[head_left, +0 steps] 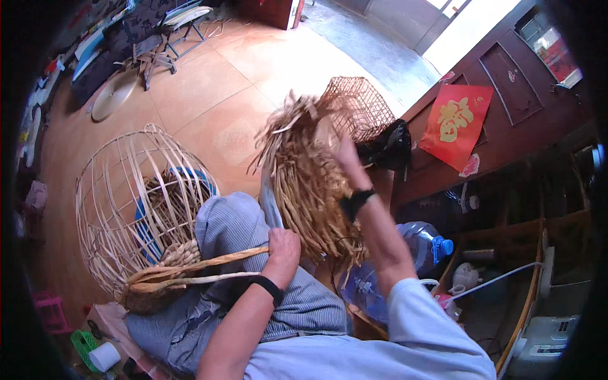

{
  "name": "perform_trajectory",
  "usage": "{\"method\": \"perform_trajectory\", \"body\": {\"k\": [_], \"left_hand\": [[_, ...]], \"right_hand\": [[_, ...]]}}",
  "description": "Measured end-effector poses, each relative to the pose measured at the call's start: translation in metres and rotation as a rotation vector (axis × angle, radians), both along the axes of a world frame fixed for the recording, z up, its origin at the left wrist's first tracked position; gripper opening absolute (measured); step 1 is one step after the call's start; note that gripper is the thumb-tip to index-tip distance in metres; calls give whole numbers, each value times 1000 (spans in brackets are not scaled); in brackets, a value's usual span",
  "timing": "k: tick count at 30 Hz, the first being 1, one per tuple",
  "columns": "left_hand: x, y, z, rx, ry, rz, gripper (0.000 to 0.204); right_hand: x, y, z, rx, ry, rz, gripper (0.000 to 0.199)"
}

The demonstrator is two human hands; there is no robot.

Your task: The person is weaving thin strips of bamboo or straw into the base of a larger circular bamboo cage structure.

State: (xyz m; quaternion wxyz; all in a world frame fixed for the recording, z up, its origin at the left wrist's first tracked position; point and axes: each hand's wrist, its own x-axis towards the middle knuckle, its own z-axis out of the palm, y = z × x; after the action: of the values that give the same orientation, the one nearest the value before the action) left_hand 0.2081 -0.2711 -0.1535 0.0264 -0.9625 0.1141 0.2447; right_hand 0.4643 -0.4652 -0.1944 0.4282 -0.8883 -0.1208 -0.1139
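Note:
An open-ribbed basket frame rests at the left against my knee, with a band of braided straw worked along its lower edge. From that edge a thick tan strand runs to my left hand, which is closed round its end above my thigh. My right hand is at the upper part of a big bundle of dried plant strands beside my knee. Motion smears its fingers, so I cannot make out whether it grips any strands.
Behind the basket frame, a blue tub holds brown stalks. Past the bundle stand a wire crate and a black plastic bag. A large clear water bottle lies by my right forearm. A green basket sits at lower left.

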Motion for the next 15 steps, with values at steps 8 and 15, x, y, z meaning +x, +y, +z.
{"method": "perform_trajectory", "body": {"k": [8, 15], "left_hand": [[-8, 13, -11, 77, 43, -17, 20], [-2, 1, -23, 72, -29, -73, 20]], "right_hand": [[-248, 40, -166, -556, 677, -3, 66], [-226, 116, -193, 266, 549, 195, 42]]}}
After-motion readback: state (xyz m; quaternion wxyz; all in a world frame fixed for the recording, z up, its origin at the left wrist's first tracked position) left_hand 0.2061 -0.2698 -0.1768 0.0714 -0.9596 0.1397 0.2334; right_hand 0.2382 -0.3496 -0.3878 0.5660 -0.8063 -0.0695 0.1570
